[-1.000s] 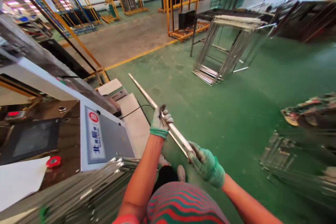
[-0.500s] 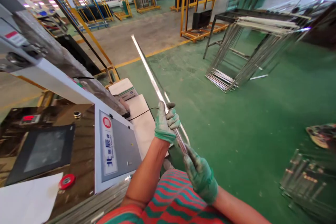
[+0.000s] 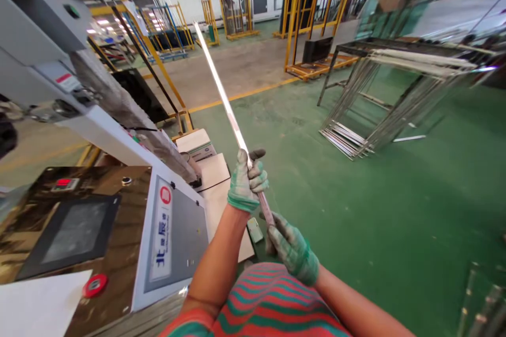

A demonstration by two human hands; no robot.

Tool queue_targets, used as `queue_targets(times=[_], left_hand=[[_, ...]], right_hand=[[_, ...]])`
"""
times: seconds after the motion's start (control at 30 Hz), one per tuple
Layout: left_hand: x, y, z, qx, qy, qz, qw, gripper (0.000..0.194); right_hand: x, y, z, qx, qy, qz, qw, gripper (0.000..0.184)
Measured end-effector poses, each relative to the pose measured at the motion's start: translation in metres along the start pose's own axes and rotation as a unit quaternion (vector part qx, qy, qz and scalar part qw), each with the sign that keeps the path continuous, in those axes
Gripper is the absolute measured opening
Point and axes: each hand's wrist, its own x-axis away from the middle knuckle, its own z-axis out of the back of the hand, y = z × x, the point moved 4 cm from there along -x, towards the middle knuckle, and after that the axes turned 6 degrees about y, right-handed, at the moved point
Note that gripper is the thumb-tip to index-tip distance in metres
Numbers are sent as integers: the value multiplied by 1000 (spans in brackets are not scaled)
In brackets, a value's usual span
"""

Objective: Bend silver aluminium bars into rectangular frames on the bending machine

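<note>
A long, narrow, shiny metal strip (image 3: 220, 87) slants up and away in front of my body, its far end raised toward the upper left. My left hand (image 3: 245, 181), in a grey-and-green work glove, is wrapped round it partway along. At the near end, the fingers of my right hand (image 3: 291, 248), gloved alike, close on the strip, low and to the right of the left hand. Part of the near end is hidden by the right glove. Whether the strip is one piece or several lying together, I cannot tell.
At left stands a machine with a control panel (image 3: 75, 231) bearing a red tape roll (image 3: 95, 285). Cardboard boxes (image 3: 215, 171) lie beside it. Thin metal frames (image 3: 351, 139) lean on a dark table (image 3: 356, 48) at right. Yellow racks (image 3: 292, 26) stand farther back.
My view has tilted up and turned slightly left. Both hands keep their hold on the strip. A pale, curved length beside it earlier no longer shows.
</note>
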Motion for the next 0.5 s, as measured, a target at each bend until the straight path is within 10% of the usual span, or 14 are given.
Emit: queue_targets(times=[0.17, 0.5], left_hand=[[2, -14, 10, -21, -15, -2, 1000, 52], [0, -27, 31, -47, -37, -29, 998, 63]], right_hand=[[-21, -3, -7, -156, -7, -100, 983, 71], [-22, 6, -11, -128, 29, -94, 987, 72]])
